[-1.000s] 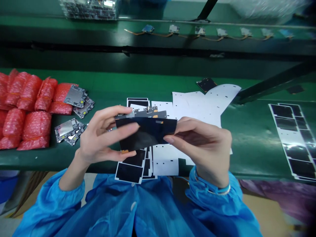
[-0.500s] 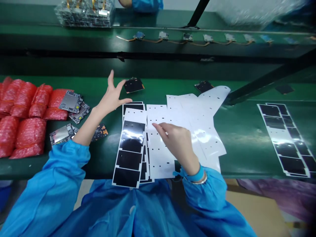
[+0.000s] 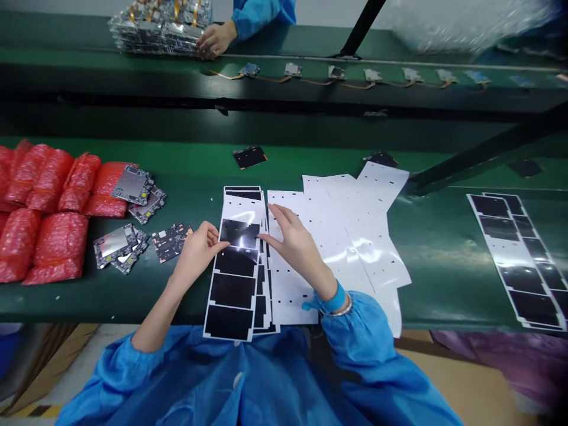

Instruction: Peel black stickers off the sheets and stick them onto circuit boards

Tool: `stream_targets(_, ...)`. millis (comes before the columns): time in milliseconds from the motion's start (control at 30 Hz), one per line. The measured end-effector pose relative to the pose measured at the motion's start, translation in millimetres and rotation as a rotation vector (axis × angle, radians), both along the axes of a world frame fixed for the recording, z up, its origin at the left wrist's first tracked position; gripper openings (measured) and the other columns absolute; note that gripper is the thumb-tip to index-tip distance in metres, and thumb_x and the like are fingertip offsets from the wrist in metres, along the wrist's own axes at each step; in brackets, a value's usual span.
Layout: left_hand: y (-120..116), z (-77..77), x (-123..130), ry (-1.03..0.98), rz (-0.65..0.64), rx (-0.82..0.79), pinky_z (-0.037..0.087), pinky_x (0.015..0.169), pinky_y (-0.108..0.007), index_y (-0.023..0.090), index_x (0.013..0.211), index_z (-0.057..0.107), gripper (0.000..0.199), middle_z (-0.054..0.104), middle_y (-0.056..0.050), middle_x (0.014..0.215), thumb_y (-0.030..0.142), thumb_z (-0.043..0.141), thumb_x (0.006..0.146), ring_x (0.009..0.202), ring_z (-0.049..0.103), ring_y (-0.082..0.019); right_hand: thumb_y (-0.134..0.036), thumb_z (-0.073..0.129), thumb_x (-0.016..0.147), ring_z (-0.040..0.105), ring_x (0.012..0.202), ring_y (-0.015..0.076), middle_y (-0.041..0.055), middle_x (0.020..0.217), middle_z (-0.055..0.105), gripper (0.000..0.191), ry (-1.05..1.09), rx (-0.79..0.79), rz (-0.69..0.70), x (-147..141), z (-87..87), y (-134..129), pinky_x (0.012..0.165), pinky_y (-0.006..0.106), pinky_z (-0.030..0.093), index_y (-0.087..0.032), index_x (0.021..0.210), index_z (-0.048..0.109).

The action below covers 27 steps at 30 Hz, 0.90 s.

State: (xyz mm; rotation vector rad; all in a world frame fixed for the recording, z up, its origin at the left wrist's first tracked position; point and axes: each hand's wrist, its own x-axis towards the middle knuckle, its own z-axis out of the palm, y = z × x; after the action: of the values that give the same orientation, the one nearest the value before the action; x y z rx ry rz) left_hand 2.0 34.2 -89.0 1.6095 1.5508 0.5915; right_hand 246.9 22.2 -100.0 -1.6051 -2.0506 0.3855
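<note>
Left hand (image 3: 195, 254) and right hand (image 3: 295, 245) rest on a black film patch (image 3: 239, 234) topping a white-backed strip (image 3: 231, 290) — fingertips touching opposite edges, fingers loose, not clenched. Just left of the left fingers, a circuit board (image 3: 171, 242) lies on the green desk (image 3: 435, 266). Right of the right fingers: white liner sheets (image 3: 337, 236). Beyond the left fingers, red bubble bags (image 3: 60, 245) — farther off, a co-worker's hand (image 3: 215, 38) at a stack of boards (image 3: 160, 29).

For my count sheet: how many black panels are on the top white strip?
4. The black panels sit in one column on the top white strip: the first between the left hand and right hand, three below it. Strips underneath may hide more.
</note>
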Motion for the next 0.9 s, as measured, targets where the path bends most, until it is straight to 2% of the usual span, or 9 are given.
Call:
stream_targets(133,-18,4.6,-8,-0.391,0.115,-0.126,0.053,0.073,-0.03,0.02,0.084,0.064,0.034,0.068,-0.003,0.081,0.049,0.078,0.075,0.078,0.065,-0.018,-0.03,0.062,0.097,0.063,0.125,0.0341,0.0199,0.138,0.063,0.044,0.067,0.194,0.105,-9,18.1,-15,0.098,0.055,0.059,-0.02,0.139,0.057)
stream_targets(200,-33,7.8,-7,-0.51,0.115,-0.21,0.055,0.077,-0.03,0.02,0.088,0.068,0.035,0.072,-0.005,0.09,0.05,0.079,0.074,0.084,0.067,-0.019,-0.025,0.061,0.098,0.064,0.122,0.0304,0.0172,0.133,0.067,0.033,0.097,0.261,0.217,-19,27.7,-23,0.099,0.051,0.058,-0.02,0.131,0.062)
stream_targets(267,-48,11.1,-2,-0.568,0.107,-0.269,0.055,0.077,-0.029,0.02,0.088,0.07,0.033,0.072,-0.004,0.09,0.046,0.083,0.072,0.083,0.067,-0.018,-0.023,0.06,0.098,0.067,0.119,0.0281,0.0149,0.125,0.072,0.025,0.116,0.315,0.319,-31,34.2,-29,0.097,0.047,0.059,-0.018,0.122,0.066)
stream_targets(333,-61,14.3,3,-0.568,0.11,-0.237,0.054,0.073,-0.027,0.02,0.086,0.071,0.028,0.068,-0.002,0.084,0.041,0.083,0.074,0.077,0.064,-0.016,-0.022,0.06,0.099,0.07,0.114,0.0263,0.0126,0.117,0.077,0.019,0.131,0.346,0.369,-40,37.4,-34,0.093,0.044,0.06,-0.017,0.114,0.069)
stream_targets(500,-76,19.9,13,-0.448,0.083,0.093,0.045,0.061,-0.024,0.023,0.093,0.074,0.014,0.051,0.0,0.078,0.035,0.069,0.089,0.069,0.053,-0.013,-0.022,0.061,0.098,0.075,0.098,0.0229,0.0095,0.103,0.08,0.018,0.21,0.308,0.369,-41,44.6,-39,0.084,0.041,0.062,-0.018,0.109,0.074)
stream_targets(700,-83,28.0,22,-0.327,0.002,0.294,0.042,0.062,-0.024,0.024,0.093,0.071,0.008,0.051,0.001,0.078,0.026,0.063,0.095,0.069,0.051,-0.012,-0.012,0.058,0.096,0.076,0.093,0.0223,0.0099,0.094,0.081,0.018,0.086,0.374,0.43,-37,62.1,-46,0.079,0.039,0.064,-0.018,0.1,0.075)
stream_targets(800,-84,29.0,26,-0.334,-0.025,0.311,0.041,0.061,-0.024,0.024,0.095,0.068,0.006,0.05,0.002,0.078,0.025,0.062,0.096,0.069,0.051,-0.012,-0.011,0.058,0.094,0.076,0.088,0.0218,0.0088,0.089,0.08,0.017,0.089,0.395,0.38,-35,66.6,-48,0.076,0.037,0.064,-0.019,0.094,0.073)
stream_targets(833,-83,26.6,27,-0.355,-0.014,0.288,0.041,0.061,-0.023,0.025,0.099,0.065,0.005,0.049,0.002,0.077,0.026,0.062,0.096,0.067,0.05,-0.012,-0.011,0.059,0.093,0.076,0.087,0.0207,0.0075,0.088,0.08,0.016,0.147,0.376,0.336,-32,67.4,-46,0.075,0.036,0.064,-0.02,0.092,0.072)
stream_targets(900,-80,17.2,29,-0.377,0.05,0.241,0.042,0.061,-0.023,0.025,0.11,0.057,0.016,0.047,0.004,0.075,0.029,0.062,0.095,0.065,0.05,-0.012,-0.012,0.062,0.091,0.076,0.081,0.018,0.0039,0.086,0.08,0.014,0.34,0.307,0.179,-25,68.3,-42,0.073,0.032,0.064,-0.022,0.087,0.071)
